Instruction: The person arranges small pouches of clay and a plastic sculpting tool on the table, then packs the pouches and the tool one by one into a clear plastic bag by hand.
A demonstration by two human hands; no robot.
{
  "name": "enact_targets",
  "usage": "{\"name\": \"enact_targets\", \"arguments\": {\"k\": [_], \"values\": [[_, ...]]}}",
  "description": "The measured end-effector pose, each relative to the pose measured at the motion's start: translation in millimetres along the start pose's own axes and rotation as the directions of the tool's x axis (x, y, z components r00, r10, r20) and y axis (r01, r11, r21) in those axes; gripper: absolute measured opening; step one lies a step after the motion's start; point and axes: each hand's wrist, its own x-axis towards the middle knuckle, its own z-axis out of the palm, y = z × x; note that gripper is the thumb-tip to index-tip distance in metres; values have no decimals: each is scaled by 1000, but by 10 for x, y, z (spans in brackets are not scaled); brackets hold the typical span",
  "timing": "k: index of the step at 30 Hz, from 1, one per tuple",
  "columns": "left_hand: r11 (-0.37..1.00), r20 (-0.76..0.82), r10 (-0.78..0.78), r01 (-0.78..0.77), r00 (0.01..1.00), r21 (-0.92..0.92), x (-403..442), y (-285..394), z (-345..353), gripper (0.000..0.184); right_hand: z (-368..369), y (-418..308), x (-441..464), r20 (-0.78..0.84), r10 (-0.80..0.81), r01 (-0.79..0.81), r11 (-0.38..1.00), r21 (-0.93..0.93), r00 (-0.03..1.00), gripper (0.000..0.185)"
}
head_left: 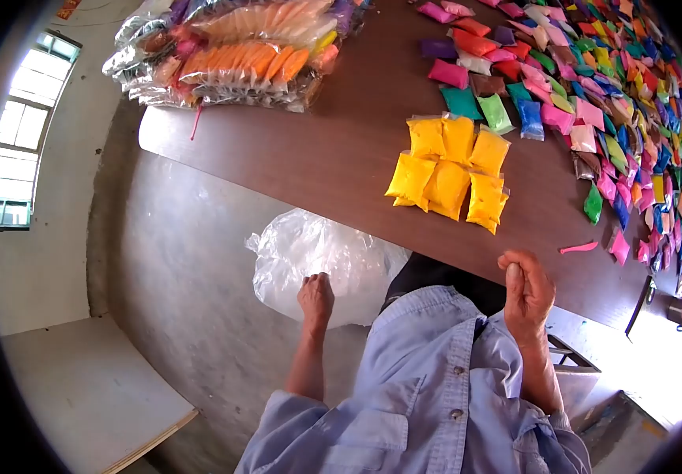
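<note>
My left hand is closed at the top of a clear plastic bag, which hangs below the table's front edge. Fingers curled, my right hand is raised at the table edge; whether anything is between its fingertips is hidden. Several yellow packets lie grouped on the brown table, beyond my hands. A pink plastic tool rests to the right of them, near my right hand.
A large pile of small coloured packets covers the table's right side. Stacked clear bags of packets stand at the back left. A dark-handled tool is at the right edge. A pale board is at lower left.
</note>
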Motion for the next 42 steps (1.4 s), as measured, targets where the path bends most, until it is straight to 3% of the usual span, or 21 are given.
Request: {"name": "enact_targets", "arguments": {"k": [1, 3, 7, 9, 10, 11, 13, 16, 19, 25, 27, 28, 30, 31, 34, 36, 37, 39, 41, 42], "values": [[997, 101, -72, 71, 992, 10, 26, -50, -15, 8, -3, -9, 8, -1, -3, 3, 1000, 0, 1000, 12], [992, -21, -95, 92, 995, -83, 77, -52, -190, 14, -1, -14, -23, 0, 9, -9, 1000, -29, 1000, 12], [886, -78, -226, 171, 971, -431, 85, -243, -574, 8, 60, -36, -49, 29, 8, -8, 1000, -1, 1000, 12], [920, -195, -215, 131, 957, -368, 89, -361, -743, 10, 107, -90, -20, 72, -53, 54, 999, -4, 996, 12], [862, -103, -307, 231, 946, -452, 91, -423, -821, 13, 131, -109, -10, 74, -56, 56, 998, 0, 996, 12], [710, 29, -453, 380, 891, -593, 56, -441, -881, 17, 156, -128, 0, 89, -63, 61, 998, 18, 994, 12], [516, 51, -584, 420, 810, -746, 129, -215, -1192, 20, 188, -172, 27, 103, -73, 69, 997, 36, 992, 13], [467, 13, -645, 407, 764, -785, 185, -199, -1383, 19, 217, -235, 33, 141, -66, 57, 996, 66, 988, 13], [545, -125, -620, 311, 775, -779, 221, -271, -1393, 20, 247, -241, 13, 161, -88, 74, 993, 89, 983, 13], [484, -194, -650, 204, 735, -851, 355, -191, -1791, 20, 297, -197, -102, 175, -99, 84, 992, 91, 980, 14], [565, -328, -538, 44, 776, -824, 388, -199, -2021, 20, 319, -233, -108, 232, -52, 25, 993, 119, 971, 15], [503, -279, -595, 78, 754, -861, 429, -8, -2263, 22, 339, -254, -81, 229, -58, 31, 992, 121, 972, 15], [553, -288, -535, 73, 794, -830, 403, 196, -2660, 22, 402, -310, -20, 358, -18, -44, 985, 166, 934, 24], [577, -289, -497, 63, 818, -815, 402, 324, -2840, 23, 455, -332, -8, 348, -21, -40, 985, 166, 937, 24], [472, -356, -338, -170, 871, -865, 360, 321, -3009, 17, 617, -374, 26, 488, -28, -127, 951, 282, 872, 53], [439, -300, -528, -47, 795, -897, 395, 450, -3019, 20, 705, -384, 28, 544, 2, -217, 919, 331, 839, 61], [477, -345, -453, -103, 822, -873, 442, 561, -2969, 19, 731, -385, 26, 574, 10, -276, 884, 378, 819, 62], [499, -393, -358, -182, 847, -847, 528, 674, -2819, 24, 720, -416, 25, 621, -26, -396, 749, 531, 783, 53], [502, -415, -324, -218, 850, -837, 632, 817, -2752, 30, 676, -398, 2, 683, -44, -460, 707, 537, 730, 41], [513, -432, -306, -235, 848, -825, 692, 958, -2787, 32, 604, -425, -24, 649, -70, -487, 602, 633, 758, 30]]}}
